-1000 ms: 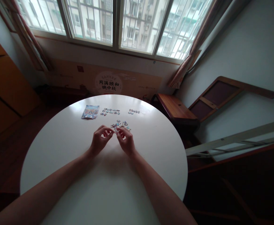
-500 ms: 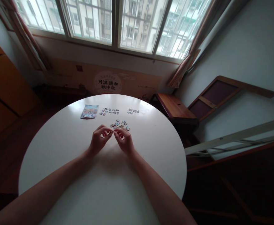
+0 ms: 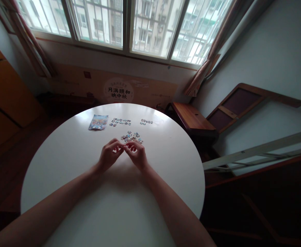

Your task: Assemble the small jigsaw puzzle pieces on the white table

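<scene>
Grey daylight is coming through a wide window [image 3: 126,31], its panes crossed by thin upright bars, while a curtain [image 3: 216,48] is hanging in soft, dusky pink folds at the right. In front of it a round table [image 3: 114,206] is gleaming, its smooth white top catching pale reflections near the far edge. A flat tan banner [image 3: 88,84] is stretching beneath the window, showing dark characters in a pale circle. Beyond the table's right side a low bench [image 3: 193,116] is displaying streaky reddish-brown wood.

Over the tabletop the left hand [image 3: 110,153] and right hand [image 3: 137,153] are meeting at the fingertips, thumbs and fingers curling into rounded loops; I cannot tell whether either is gripping anything.

A colourfully printed, roughly rectangular sheet [image 3: 98,122] is lying beyond the left hand. Small, knobbed puzzle pieces are lying in three groups: a loose, multicoloured heap [image 3: 132,138] just beyond the fingertips, short rows [image 3: 121,121] beside the sheet, and a smaller cluster [image 3: 146,121] farther right.
</scene>
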Available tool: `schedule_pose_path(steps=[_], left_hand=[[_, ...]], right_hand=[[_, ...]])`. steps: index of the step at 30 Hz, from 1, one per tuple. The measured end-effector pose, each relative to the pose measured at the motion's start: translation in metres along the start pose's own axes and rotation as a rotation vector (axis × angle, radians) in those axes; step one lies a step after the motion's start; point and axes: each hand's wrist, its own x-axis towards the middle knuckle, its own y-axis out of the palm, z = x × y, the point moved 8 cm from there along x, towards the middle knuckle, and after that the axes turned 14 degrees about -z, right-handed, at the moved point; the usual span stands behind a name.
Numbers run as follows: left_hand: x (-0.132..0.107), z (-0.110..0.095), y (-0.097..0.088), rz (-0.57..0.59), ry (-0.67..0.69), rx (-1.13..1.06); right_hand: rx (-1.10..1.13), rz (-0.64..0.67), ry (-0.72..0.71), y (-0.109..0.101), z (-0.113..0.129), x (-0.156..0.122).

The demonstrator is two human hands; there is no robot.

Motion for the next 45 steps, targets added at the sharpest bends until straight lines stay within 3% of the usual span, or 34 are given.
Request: schedule_pose_path(steps=[5, 11, 14, 45], left_hand=[[0.003, 0.0, 0.001, -0.004, -0.052, -0.042], [0.002, 0.017, 0.012, 0.073, -0.363, -0.297], [0.0, 0.023, 0.015, 0.091, -0.44, -0.376], [-0.004, 0.035, 0.015, 0.056, -0.57, -0.417]], right_hand=[[0.037, -0.042, 0.068, -0.001, -0.009, 0.002], [0.189, -0.13, 0.261, -0.006, -0.029, 0.006], [0.23, -0.139, 0.286, -0.006, -0.03, 0.007], [0.265, -0.059, 0.304, 0.002, -0.036, 0.002]])
